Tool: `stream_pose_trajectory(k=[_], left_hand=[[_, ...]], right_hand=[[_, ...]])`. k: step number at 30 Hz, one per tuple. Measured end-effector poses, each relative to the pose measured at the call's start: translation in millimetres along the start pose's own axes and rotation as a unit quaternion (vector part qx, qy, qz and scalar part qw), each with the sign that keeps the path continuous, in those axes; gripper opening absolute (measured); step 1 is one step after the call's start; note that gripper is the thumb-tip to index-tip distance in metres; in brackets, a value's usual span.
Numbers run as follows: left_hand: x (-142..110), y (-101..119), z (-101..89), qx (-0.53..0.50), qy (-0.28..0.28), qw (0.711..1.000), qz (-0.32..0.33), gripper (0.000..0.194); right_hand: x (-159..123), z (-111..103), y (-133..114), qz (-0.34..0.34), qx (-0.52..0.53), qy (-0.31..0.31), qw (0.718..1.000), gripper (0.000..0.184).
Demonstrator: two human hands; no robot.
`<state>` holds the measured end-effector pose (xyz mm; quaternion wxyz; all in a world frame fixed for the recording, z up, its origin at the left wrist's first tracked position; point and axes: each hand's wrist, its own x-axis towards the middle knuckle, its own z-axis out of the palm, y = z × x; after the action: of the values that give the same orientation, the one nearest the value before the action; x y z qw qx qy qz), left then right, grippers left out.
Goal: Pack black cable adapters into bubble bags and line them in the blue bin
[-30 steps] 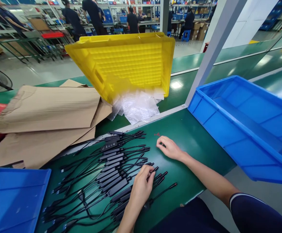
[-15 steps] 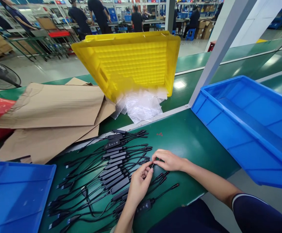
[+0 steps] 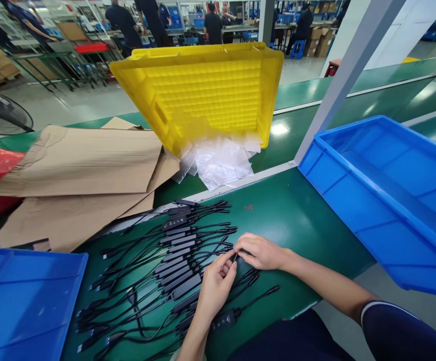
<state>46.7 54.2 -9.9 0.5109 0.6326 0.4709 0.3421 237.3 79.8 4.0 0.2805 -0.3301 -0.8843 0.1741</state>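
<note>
My left hand (image 3: 216,283) is closed, pinching the end of a black cable (image 3: 235,258) between thumb and fingers. The fingertips of my right hand (image 3: 261,251) press together at that cable's tip; whatever they pinch is too small to see. Left of my hands, several black USB cables with flat inline control boxes (image 3: 175,267) lie in a slanting row. Just beyond my right hand are a few tiny red rings (image 3: 248,207) on the green table. Nearer to me, one cable end with a reddish tip (image 3: 274,289) points right.
A yellow crate (image 3: 206,90) is tipped on its side behind clear plastic bags (image 3: 223,165). Flattened cardboard (image 3: 90,160) lies at left. Blue bins stand at the lower left (image 3: 26,301) and right (image 3: 383,200), beside a grey post (image 3: 338,90). People work in the background.
Both hands stay together at the cable tip, with barely any movement of the fingers. The whole view has shifted very slightly.
</note>
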Motion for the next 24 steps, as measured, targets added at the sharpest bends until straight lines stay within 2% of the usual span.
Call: stream_pose_trajectory(k=[9, 17, 20, 24], left_hand=[[0.3, -2.7, 2.2, 0.027, 0.009, 1.000, -0.010, 0.033], [-0.9, -1.3, 5.8, 0.075, 0.031, 0.996, 0.018, 0.021], [-1.7, -2.1, 6.3, 0.117, 0.031, 0.991, 0.051, 0.015], [-1.2, -3.1, 8.2, 0.185, 0.029, 0.974, 0.126, 0.012]], right_hand=[[0.1, -2.4, -3.5, -0.038, -0.042, 0.011, 0.998, 0.015], [-1.7, 3.1, -10.4, -0.078, -0.063, 0.033, 0.994, 0.011], [-2.8, 3.9, -10.4, -0.036, -0.047, 0.029, 0.998, 0.010], [-0.6, 2.3, -4.6, 0.030, -0.040, 0.053, 0.997, 0.009]])
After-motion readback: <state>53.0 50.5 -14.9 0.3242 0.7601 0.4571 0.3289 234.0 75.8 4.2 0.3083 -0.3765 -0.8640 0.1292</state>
